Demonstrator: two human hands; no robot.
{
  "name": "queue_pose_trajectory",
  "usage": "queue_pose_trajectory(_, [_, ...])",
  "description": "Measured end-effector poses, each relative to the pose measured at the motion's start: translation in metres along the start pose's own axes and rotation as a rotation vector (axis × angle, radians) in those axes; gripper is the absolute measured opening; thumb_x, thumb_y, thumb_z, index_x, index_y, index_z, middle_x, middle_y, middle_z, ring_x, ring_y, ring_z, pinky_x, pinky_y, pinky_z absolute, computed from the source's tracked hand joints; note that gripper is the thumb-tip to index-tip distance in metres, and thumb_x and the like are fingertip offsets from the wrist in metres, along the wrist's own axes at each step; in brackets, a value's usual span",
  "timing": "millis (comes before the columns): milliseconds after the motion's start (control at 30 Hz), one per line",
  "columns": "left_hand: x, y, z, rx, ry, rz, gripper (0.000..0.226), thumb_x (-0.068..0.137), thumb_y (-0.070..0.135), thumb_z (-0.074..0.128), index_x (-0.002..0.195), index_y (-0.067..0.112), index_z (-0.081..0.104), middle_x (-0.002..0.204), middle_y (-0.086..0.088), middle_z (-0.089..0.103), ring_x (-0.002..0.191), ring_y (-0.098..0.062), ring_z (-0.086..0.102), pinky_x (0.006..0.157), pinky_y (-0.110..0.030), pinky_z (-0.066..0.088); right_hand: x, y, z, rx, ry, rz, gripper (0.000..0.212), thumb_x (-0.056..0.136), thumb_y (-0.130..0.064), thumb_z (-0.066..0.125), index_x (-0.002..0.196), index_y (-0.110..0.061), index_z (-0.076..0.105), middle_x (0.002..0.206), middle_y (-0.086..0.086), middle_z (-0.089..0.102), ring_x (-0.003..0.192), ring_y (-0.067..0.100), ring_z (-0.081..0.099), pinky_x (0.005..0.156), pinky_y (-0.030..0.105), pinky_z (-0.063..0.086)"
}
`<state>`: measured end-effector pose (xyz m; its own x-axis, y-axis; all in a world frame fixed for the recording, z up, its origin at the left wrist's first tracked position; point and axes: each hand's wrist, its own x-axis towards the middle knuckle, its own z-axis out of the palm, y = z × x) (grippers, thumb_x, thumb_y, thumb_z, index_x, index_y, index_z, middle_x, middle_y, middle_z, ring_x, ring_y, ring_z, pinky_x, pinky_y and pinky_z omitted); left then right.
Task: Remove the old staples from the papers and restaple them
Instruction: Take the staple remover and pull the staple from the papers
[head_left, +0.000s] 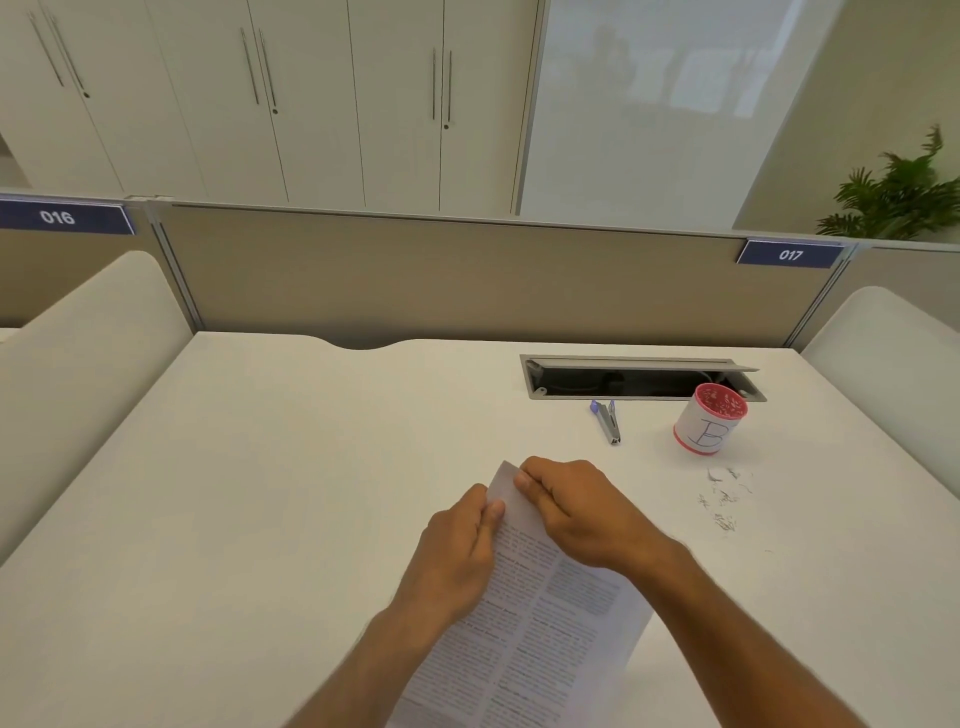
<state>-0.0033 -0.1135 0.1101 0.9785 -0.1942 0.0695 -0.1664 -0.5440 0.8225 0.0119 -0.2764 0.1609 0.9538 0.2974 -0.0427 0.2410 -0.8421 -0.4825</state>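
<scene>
Both hands met at the papers' top corner, lower centre of frame: the left hand pinched the edge, the right hand curled closed on the corner. Right of them lay loose staples, with the stapler and cup above on the tabletop.
</scene>
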Motion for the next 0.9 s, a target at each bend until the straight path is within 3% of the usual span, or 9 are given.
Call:
queue_pose_trajectory(233, [0.005,-0.007,0.009,-0.116,0.065,-0.028,0.034,0.101,0.04,0.038,0.086,0.016,0.056,0.076,0.001,0.063,0.067,-0.014,0.056,0.062,-0.034,0.048,0.008,0.004,0.003,-0.033,0.008,-0.002,0.031,0.101,-0.045,0.031,0.095,-0.023,0.053,0.097,-0.002,0.064,0.082,0.016,0.061,0.081,0.032,0.055])
queue_pose_trajectory(333, [0.01,-0.011,0.013,-0.151,0.088,-0.056,0.035,0.101,0.039,0.04,0.084,0.014,0.058,0.075,-0.003,0.064,0.068,-0.021,0.058,0.061,-0.03,0.045,0.014,0.006,0.004,-0.041,0.002,-0.005,0.027,0.101,-0.042,0.032,0.096,-0.024,0.051,0.099,-0.002,0.064,0.085,0.016,0.061,0.084,0.031,0.054])
queue_pose_trajectory(433, [0.017,-0.015,0.017,-0.148,0.127,-0.071,0.035,0.101,0.038,0.041,0.082,0.014,0.058,0.072,-0.003,0.062,0.062,-0.016,0.053,0.059,-0.027,0.042,0.024,0.011,0.007,-0.039,-0.021,-0.003,0.022,0.1,-0.044,0.032,0.094,-0.029,0.047,0.096,-0.008,0.058,0.084,0.013,0.059,0.082,0.026,0.052])
queue_pose_trajectory(567, [0.031,-0.022,0.018,-0.149,0.17,-0.103,0.036,0.101,0.038,0.042,0.078,0.013,0.054,0.068,-0.001,0.059,0.059,-0.017,0.052,0.055,-0.028,0.04,0.042,0.026,0.001,0.103,-0.01,0.033,0.039,0.098,-0.052,0.031,0.095,-0.024,0.059,0.095,-0.007,0.065,0.084,0.012,0.062,0.08,0.03,0.054])
queue_pose_trajectory(667, [0.043,-0.029,0.018,-0.151,0.204,-0.124,0.039,0.102,0.036,0.04,0.074,0.009,0.048,0.062,0.002,0.051,0.056,-0.012,0.045,0.053,-0.028,0.035,0.067,0.062,-0.006,0.276,0.185,0.147,0.036,0.098,-0.047,0.04,0.096,-0.022,0.066,0.091,-0.007,0.068,0.084,0.01,0.064,0.079,0.03,0.053])
queue_pose_trajectory(767, [0.052,-0.037,0.019,-0.149,0.224,-0.134,0.039,0.102,0.035,0.04,0.074,0.009,0.047,0.062,0.0,0.052,0.055,-0.012,0.046,0.052,-0.028,0.034,0.095,0.115,-0.008,0.257,0.417,0.373,0.028,0.095,-0.041,0.053,0.096,-0.017,0.067,0.093,0.0,0.07,0.081,0.013,0.063,0.076,0.029,0.048])
queue_pose_trajectory(833, [0.058,-0.041,0.02,-0.147,0.237,-0.141,0.039,0.101,0.035,0.04,0.074,0.008,0.047,0.061,0.0,0.052,0.055,-0.012,0.046,0.051,-0.028,0.034,0.108,0.15,-0.009,0.203,0.427,0.505,0.028,0.094,-0.038,0.056,0.102,-0.012,0.065,0.101,0.007,0.07,0.079,0.013,0.058,0.076,0.028,0.044])
queue_pose_trajectory(900, [0.064,-0.044,0.021,-0.134,0.248,-0.15,0.039,0.101,0.035,0.04,0.074,0.008,0.047,0.06,0.002,0.051,0.054,-0.011,0.044,0.051,-0.027,0.033,0.12,0.183,-0.011,0.178,0.384,0.602,0.032,0.093,-0.036,0.058,0.113,-0.01,0.062,0.114,0.009,0.068,0.09,0.019,0.061,0.084,0.031,0.048])
